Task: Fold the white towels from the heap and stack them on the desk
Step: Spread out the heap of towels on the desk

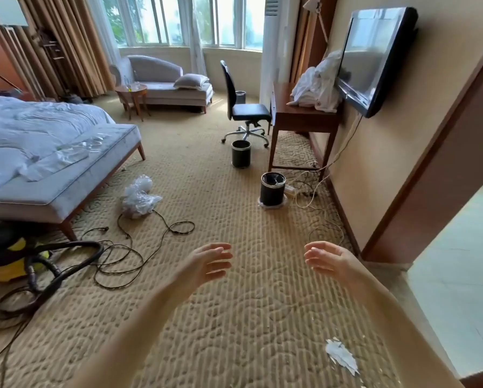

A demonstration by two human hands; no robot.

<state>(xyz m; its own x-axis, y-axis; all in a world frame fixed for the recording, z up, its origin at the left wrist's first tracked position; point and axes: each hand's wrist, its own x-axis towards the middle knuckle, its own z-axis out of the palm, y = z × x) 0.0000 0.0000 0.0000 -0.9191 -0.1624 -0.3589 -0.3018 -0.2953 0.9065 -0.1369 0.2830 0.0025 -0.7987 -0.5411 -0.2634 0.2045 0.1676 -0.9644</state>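
A heap of white towels [317, 85] lies crumpled on the wooden desk [302, 116] against the right wall, partly leaning on the wall-mounted television [374, 57]. My left hand [209, 264] and my right hand [328, 259] are stretched out in front of me over the carpet, palms facing each other, fingers relaxed and holding nothing. Both hands are far from the desk, which stands several steps ahead on the right.
Two black bins [273, 189] [241, 153] and loose cables [313, 191] sit on the floor near the desk. A black office chair [243, 107] stands left of it. A vacuum cleaner [16, 256] with hose, a plastic bag [138, 196] and a bench [66, 169] lie left.
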